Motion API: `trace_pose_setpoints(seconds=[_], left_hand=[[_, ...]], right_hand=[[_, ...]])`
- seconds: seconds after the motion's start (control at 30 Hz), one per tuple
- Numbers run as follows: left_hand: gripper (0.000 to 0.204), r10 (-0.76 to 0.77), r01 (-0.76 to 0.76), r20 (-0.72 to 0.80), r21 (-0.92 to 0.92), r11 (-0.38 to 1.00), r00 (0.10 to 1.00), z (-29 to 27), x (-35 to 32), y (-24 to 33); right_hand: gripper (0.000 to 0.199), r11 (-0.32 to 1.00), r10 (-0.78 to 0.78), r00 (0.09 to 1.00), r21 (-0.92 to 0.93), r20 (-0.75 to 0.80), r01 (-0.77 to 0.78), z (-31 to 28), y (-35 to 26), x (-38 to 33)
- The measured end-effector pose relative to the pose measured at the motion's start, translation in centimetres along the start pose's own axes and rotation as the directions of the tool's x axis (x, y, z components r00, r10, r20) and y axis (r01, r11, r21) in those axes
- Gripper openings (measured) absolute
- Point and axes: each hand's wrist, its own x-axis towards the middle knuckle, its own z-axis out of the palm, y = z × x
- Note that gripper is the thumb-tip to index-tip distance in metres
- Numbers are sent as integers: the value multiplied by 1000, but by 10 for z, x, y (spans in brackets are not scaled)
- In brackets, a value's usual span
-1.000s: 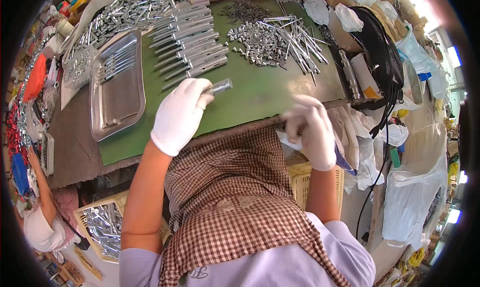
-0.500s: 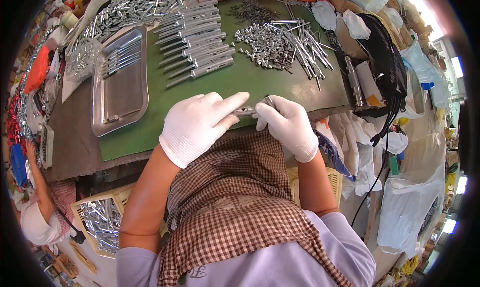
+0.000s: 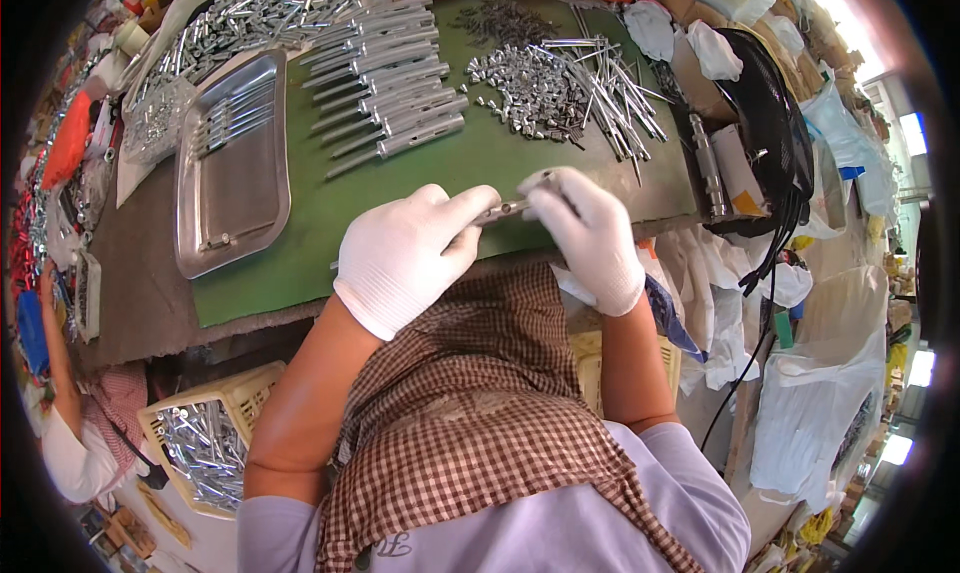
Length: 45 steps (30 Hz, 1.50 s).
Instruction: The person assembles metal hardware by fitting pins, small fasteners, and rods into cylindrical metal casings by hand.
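Observation:
Both my hands wear white knitted gloves and meet at the near edge of the green mat (image 3: 300, 283). My left hand (image 3: 408, 253) is closed around a silvery metal tube (image 3: 507, 211), whose slotted end sticks out past the fingertips to the right. My right hand (image 3: 595, 238) is at that end, thumb and fingers bent together and a little blurred; a small part seems pinched there, too unclear to name. Beyond my hands lies a row of metal tubes with rods in them (image 3: 420, 135). Small silvery fittings (image 3: 515, 88) are heaped to the right of that row.
Left of the row sits a steel tray (image 3: 235, 188) holding several rods. Loose thin rods (image 3: 625, 103) and dark pins (image 3: 500, 21) lie at the far right. A yellow crate (image 3: 245, 403) of metal parts stands below the table, near a co-worker's arm (image 3: 60, 353).
My right hand has shifted slightly up and right and turned about the tube's end. My left hand has moved a little right, still gripping the tube.

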Motion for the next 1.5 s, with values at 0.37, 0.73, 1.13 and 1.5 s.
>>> trace_pose_setpoints(seconds=[0.37,0.73,1.13,1.5], left_hand=[[15,-101,85,79,187,979,992,14,2,8],[16,-111,89,118,175,981,987,13,6,6],[20,-95,73,111,190,979,989,12,3,8],[14,-109,88,98,196,977,989,13,2,10]], right_hand=[[30,550,-216,962,-835,-167,-21,-18,13,97],[18,522,-345,938,-828,14,205,-18,13,92],[14,767,-389,920,-533,54,356,10,15,6],[10,702,-389,901,-572,192,424,-8,3,19]])
